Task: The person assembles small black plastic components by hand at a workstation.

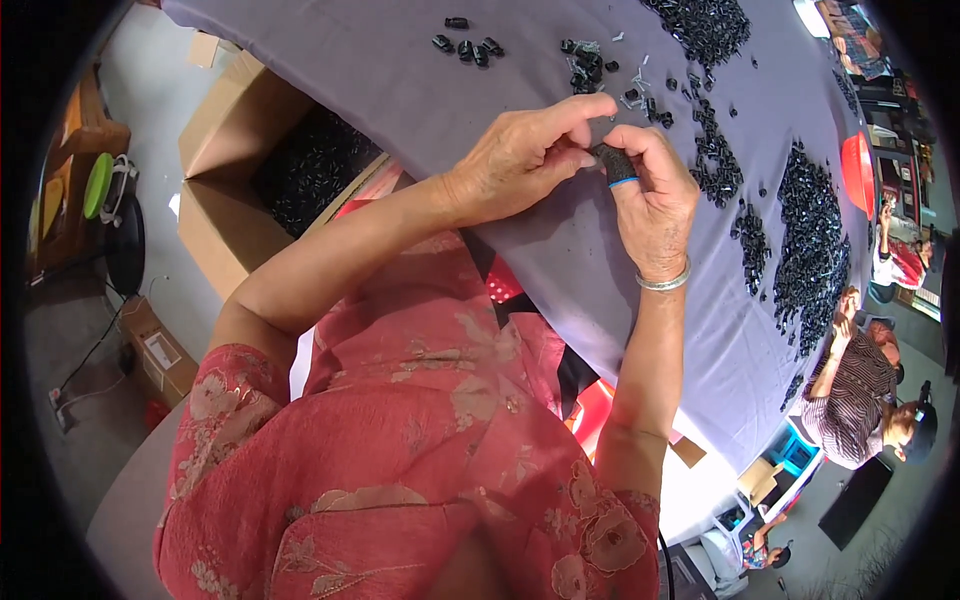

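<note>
My left hand (pixel 525 155) and my right hand (pixel 655 200) meet above the near part of a purple-grey cloth. Both are closed in a pinch, fingertips almost touching. Whatever lies between the fingers is too small or hidden to make out. A black finger cot (pixel 614 164) with a blue rim covers my right thumb, and a silver bangle (pixel 664 281) circles that wrist. Just beyond the fingertips lie small black plastic pieces (pixel 585 68) and loose silver screws (pixel 641 78). Several more black pieces (pixel 468 50) form a small group farther left.
Large heaps of black parts (pixel 808 240) spread over the table's right side, with another pile (pixel 705 28) at the far edge. An open cardboard box (pixel 215 235) holding black parts stands left of the table. Other people sit at the right, one in a striped shirt (pixel 850 410).
</note>
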Demonstrator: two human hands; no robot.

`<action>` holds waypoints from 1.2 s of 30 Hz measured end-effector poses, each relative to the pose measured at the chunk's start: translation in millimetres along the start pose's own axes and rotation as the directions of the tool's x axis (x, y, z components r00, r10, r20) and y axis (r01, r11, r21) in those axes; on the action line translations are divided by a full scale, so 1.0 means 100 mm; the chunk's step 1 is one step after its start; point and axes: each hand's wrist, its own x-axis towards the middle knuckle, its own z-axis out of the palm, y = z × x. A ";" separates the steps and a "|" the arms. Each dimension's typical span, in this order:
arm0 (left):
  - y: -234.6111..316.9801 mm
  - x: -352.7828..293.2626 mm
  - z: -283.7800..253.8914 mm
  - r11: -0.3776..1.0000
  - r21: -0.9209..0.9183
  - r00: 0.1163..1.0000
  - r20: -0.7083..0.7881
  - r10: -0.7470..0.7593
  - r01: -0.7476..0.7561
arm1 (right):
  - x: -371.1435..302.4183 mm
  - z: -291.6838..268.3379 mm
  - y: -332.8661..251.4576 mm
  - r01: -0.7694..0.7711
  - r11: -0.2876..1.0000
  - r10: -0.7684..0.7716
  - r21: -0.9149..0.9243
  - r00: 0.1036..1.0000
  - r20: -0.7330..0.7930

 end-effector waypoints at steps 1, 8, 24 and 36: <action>0.01 0.01 0.00 1.000 -0.001 1.000 0.007 0.012 -0.012 | 0.00 0.00 0.02 0.001 0.997 0.001 0.081 1.000 -0.025; 0.02 0.01 0.01 1.000 0.019 0.999 0.045 -0.010 0.009 | -0.04 -0.04 0.06 -0.107 0.973 0.096 0.206 0.994 0.061; 0.01 -0.04 0.04 0.944 0.329 0.997 0.076 0.012 -0.037 | 0.02 -0.09 -0.08 -0.644 0.705 0.537 0.296 0.759 0.368; -0.01 0.00 -0.03 0.978 0.205 0.996 0.089 0.029 -0.047 | 0.09 -0.14 0.02 -0.749 0.585 0.586 0.312 0.656 0.476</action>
